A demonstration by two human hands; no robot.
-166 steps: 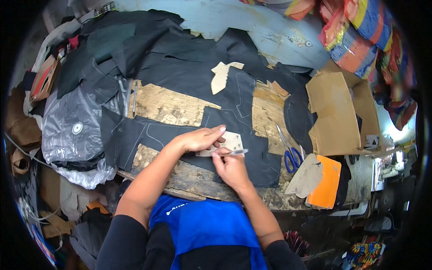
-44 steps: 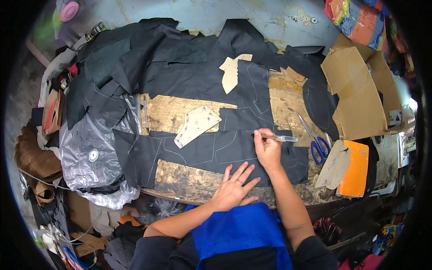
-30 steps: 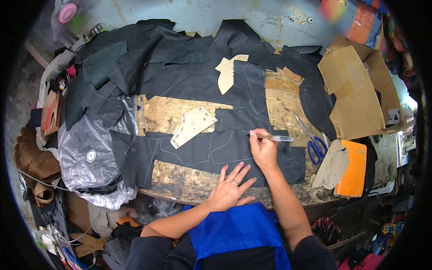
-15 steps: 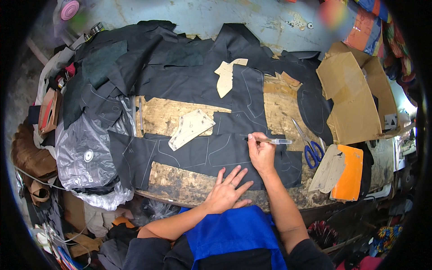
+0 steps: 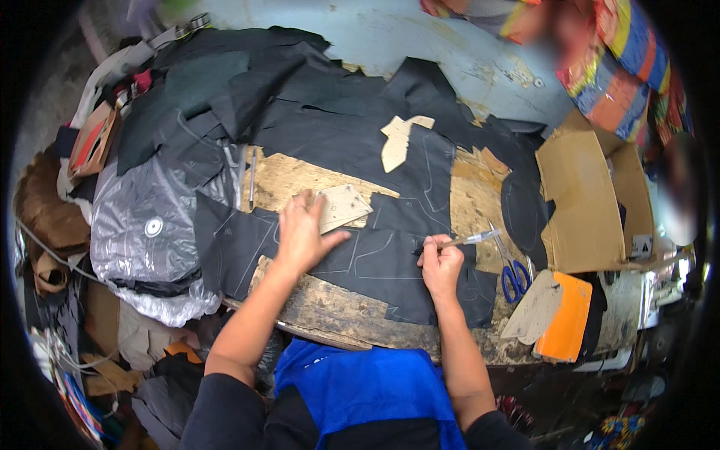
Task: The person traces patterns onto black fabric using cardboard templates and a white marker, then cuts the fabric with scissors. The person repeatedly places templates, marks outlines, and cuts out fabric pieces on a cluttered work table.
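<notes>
My left hand (image 5: 301, 234) reaches over the near left part of a cream pattern piece (image 5: 345, 207), thumb held apart from the fingers. The fingertips cover that end, so I cannot tell whether they touch it. In my right hand (image 5: 441, 264) is a pen (image 5: 474, 238), pinched with its clear end pointing right. That hand rests at a black sheet of material (image 5: 390, 266) marked with pale outlines. Farther back, a second cream pattern piece (image 5: 396, 146) lies on more black material.
Blue-handled scissors (image 5: 514, 279) lie right of my right hand, beside a grey pattern piece (image 5: 534, 306) and an orange one (image 5: 564, 319). A cardboard box (image 5: 581, 195) stands at the right. Another pen (image 5: 252, 178) lies on the wooden board (image 5: 289, 180). Clear plastic (image 5: 142, 225) covers a bundle at left.
My left hand has left the near edge of the black sheet and moved up and left onto the cream pattern piece. My right hand still holds the pen.
</notes>
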